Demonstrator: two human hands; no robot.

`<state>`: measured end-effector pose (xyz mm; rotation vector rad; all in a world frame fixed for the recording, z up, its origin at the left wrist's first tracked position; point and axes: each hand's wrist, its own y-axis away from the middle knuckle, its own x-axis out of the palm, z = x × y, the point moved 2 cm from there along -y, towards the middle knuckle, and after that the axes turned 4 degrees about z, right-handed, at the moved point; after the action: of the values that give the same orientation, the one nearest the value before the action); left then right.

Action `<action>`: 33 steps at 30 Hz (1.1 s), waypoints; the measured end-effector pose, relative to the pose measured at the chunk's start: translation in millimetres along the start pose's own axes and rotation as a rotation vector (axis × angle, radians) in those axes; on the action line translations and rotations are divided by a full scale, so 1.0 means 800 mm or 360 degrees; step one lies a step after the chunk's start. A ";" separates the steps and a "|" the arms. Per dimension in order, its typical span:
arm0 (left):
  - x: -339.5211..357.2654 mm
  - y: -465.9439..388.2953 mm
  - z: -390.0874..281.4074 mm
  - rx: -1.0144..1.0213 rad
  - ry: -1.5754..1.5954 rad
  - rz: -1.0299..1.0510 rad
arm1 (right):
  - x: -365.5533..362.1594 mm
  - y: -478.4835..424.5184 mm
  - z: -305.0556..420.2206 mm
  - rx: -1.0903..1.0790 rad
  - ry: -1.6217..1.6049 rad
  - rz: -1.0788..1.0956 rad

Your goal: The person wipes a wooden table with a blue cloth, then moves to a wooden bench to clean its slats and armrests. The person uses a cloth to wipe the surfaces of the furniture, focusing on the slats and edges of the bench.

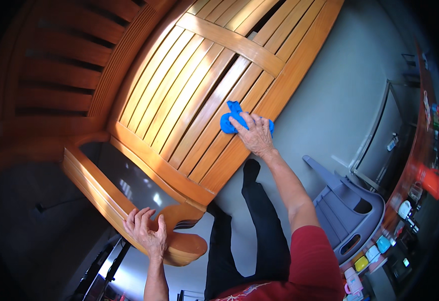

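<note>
A wooden bench with a slatted seat (pixel 189 94) fills the upper middle of the view. My right hand (pixel 255 133) presses a bunched blue cloth (pixel 231 122) onto the slats near the seat's front edge, fingers spread over it. Lower left, my left hand (pixel 146 229) rests on the curved wooden armrest (pixel 102 195), its fingers apart and no object in it. The slatted wooden backrest (pixel 61 64) stands in shade at the upper left.
A grey plastic chair (pixel 340 214) stands to the right of my right arm. Beyond it, a long table edge (pixel 404 180) carries cups and a red object (pixel 430 182). My black-clad legs are on the grey floor (pixel 317 113) beside the bench.
</note>
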<state>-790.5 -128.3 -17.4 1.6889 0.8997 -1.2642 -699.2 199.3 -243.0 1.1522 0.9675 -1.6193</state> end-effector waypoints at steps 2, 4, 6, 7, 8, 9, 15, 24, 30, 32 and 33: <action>0.001 0.000 0.003 -0.0018 0.0001 0.0026 | -0.001 -0.012 -0.031 0.0111 0.0025 -0.0026; 0.000 0.000 0.000 -0.0030 0.0021 0.0006 | -0.006 -0.031 -0.063 0.0273 0.0098 0.0005; 0.001 0.000 0.001 -0.0055 0.0039 0.0005 | -0.015 -0.055 -0.097 0.0544 0.0141 -0.0053; 0.001 -0.001 0.002 -0.0064 0.0050 0.0004 | -0.019 -0.065 -0.112 0.0682 0.0163 -0.0083; 0.000 -0.002 0.001 -0.0069 0.0041 0.0008 | -0.017 -0.072 -0.125 0.0814 0.0167 -0.0156; 0.001 -0.004 0.001 -0.0069 0.0028 0.0010 | -0.013 -0.075 -0.122 0.0836 0.0223 -0.0175; 0.003 0.000 0.003 -0.0065 0.0013 0.0005 | -0.002 -0.041 -0.024 0.0435 0.0066 -0.0100; 0.000 -0.005 0.001 -0.0049 -0.0034 0.0090 | -0.013 -0.072 -0.087 0.0191 -0.0035 0.0085; -0.001 -0.006 0.000 -0.0052 -0.0097 0.0126 | -0.020 -0.136 -0.158 0.0305 0.0054 -0.0020; 0.000 -0.006 0.000 -0.0060 -0.0114 0.0126 | -0.027 -0.158 -0.175 0.0378 -0.0003 -0.0007; -0.001 -0.007 0.000 -0.0061 -0.0115 0.0144 | -0.030 -0.170 -0.185 0.0455 0.0007 -0.0016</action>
<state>-795.7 -125.7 -18.0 1.6251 0.7914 -1.2316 -786.3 381.7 -245.5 1.3428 0.7612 -1.8054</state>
